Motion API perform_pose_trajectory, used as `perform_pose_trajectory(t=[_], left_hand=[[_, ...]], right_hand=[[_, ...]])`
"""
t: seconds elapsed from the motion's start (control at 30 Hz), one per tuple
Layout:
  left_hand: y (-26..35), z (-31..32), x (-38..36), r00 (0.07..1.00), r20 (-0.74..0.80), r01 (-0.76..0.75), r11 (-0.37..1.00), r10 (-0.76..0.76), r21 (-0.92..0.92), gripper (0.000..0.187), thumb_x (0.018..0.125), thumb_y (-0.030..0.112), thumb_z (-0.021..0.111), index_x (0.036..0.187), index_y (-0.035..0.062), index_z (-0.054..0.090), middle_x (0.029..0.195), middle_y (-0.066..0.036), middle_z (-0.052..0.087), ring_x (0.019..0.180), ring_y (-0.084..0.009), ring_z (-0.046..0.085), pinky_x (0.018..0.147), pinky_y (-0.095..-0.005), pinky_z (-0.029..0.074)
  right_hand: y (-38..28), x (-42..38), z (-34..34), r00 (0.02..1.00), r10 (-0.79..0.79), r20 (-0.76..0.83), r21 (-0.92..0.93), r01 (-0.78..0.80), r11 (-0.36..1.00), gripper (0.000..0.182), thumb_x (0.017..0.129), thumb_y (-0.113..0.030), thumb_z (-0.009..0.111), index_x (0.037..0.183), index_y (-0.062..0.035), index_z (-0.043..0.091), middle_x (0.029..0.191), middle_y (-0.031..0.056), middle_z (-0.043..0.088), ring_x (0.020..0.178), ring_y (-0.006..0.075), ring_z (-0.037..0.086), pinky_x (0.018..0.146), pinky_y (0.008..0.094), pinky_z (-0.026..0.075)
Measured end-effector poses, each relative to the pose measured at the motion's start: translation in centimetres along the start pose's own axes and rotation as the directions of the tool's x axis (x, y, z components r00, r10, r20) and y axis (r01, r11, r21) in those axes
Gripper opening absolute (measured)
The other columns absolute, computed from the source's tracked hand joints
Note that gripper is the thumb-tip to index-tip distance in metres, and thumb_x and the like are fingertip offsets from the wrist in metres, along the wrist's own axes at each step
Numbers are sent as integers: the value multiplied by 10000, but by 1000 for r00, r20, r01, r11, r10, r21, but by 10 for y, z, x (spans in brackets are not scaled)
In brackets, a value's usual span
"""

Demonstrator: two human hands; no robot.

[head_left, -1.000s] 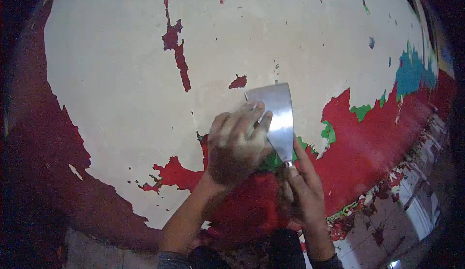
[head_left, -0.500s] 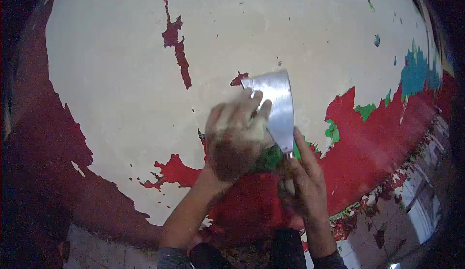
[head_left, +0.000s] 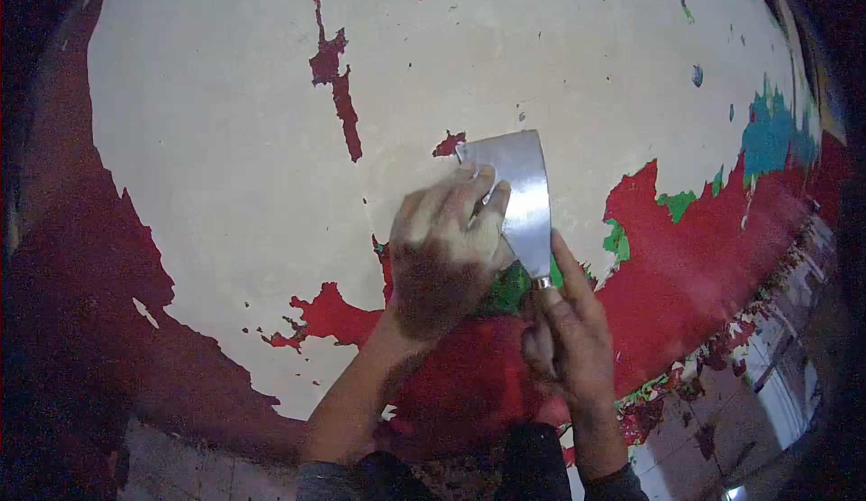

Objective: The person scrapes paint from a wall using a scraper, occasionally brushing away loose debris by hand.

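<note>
A metal scraper [head_left: 526,196] with a wide, shiny blade lies over a pale curved surface [head_left: 225,140]. My right hand [head_left: 570,334] is closed around its handle, below the blade. My left hand [head_left: 446,257] touches the left side of the blade with its fingertips, its fingers bent and slightly apart. Beneath and between the hands, red paint [head_left: 478,375] and a green patch [head_left: 507,292] cover the lower part of the surface. A small red patch [head_left: 449,144] shows just left of the blade's top edge.
Ragged red paint [head_left: 663,275] runs along the right, with a teal patch [head_left: 769,136] above it. A long red strip [head_left: 344,109] crosses the pale area. Darker red paint [head_left: 90,266] borders the left. Paint flakes lie on the tiled floor [head_left: 713,411] at the lower right.
Both hands and the scraper sit slightly farther right in the view. The left hand is less blurred. The paint patches look nearly the same.
</note>
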State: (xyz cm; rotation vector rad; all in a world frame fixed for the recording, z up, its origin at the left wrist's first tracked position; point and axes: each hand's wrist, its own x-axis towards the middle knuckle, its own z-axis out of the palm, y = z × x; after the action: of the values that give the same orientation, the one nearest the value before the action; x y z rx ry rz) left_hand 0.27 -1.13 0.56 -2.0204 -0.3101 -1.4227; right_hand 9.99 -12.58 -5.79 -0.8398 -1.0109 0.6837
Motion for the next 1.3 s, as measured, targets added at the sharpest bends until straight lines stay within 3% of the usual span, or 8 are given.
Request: perform_pose_trajectory(t=[0.2,0.3,0.7,0.77,0.8,0.93,1.17,1.3], left_hand=[[-3,6,-3,999,-33,13,1000,-13,-9,307,631,156,660,917,46,647,1011,-97,615,927,-236,599,758,-369,472],[3,4,0,999,-21,25,1000,-25,-5,272,641,137,647,896,43,651,1004,-99,618,921,-230,602,747,-365,473],[-7,8,1,998,-60,-15,1000,16,16,240,678,99,612,908,37,641,1000,-107,616,892,-244,597,719,-356,471],[-9,6,9,996,-83,-31,998,35,50,238,678,98,616,908,43,643,1000,-107,615,886,-240,599,710,-351,473],[-1,0,6,1000,10,27,999,-28,40,207,694,84,603,893,45,647,984,-106,616,889,-233,599,706,-347,474],[-8,13,-2,993,-108,-51,999,49,-14,256,687,95,592,933,41,639,973,-101,614,901,-246,592,713,-361,474],[6,3,-20,998,7,58,998,-58,-12,231,704,109,592,914,36,652,994,-106,619,918,-254,597,726,-366,475],[-8,1,-3,996,-77,34,999,-35,-13,246,672,108,616,908,48,654,995,-93,622,911,-243,604,739,-366,477]], right_hand=[[1,0,0,998,-52,29,-44,53,998,561,897,-152,428,1391,-25,194,678,23,495,384,50,368,346,190,322],[-6,1,-3,998,25,58,35,-27,999,528,927,-160,417,1406,-95,202,629,-30,412,446,50,347,393,196,309],[-3,11,6,1000,-26,-18,-5,26,1000,526,906,-140,406,1390,-58,216,728,42,511,357,50,361,298,184,309],[-6,9,3,999,-37,25,50,36,998,525,905,-137,403,1390,-60,218,724,43,510,356,52,366,300,182,313],[-7,7,2,998,-45,51,77,41,996,525,904,-135,402,1390,-60,218,721,43,510,356,54,369,300,181,316],[3,3,2,998,-46,39,85,42,995,532,902,-139,408,1390,-53,215,723,43,512,368,53,380,308,179,318],[10,-2,-1,998,-21,55,32,19,999,549,899,-156,426,1393,-52,208,750,48,511,398,52,398,340,186,333],[-3,1,9,1000,-17,20,44,17,999,563,896,-166,441,1395,-59,206,767,51,512,402,53,398,343,188,335]])
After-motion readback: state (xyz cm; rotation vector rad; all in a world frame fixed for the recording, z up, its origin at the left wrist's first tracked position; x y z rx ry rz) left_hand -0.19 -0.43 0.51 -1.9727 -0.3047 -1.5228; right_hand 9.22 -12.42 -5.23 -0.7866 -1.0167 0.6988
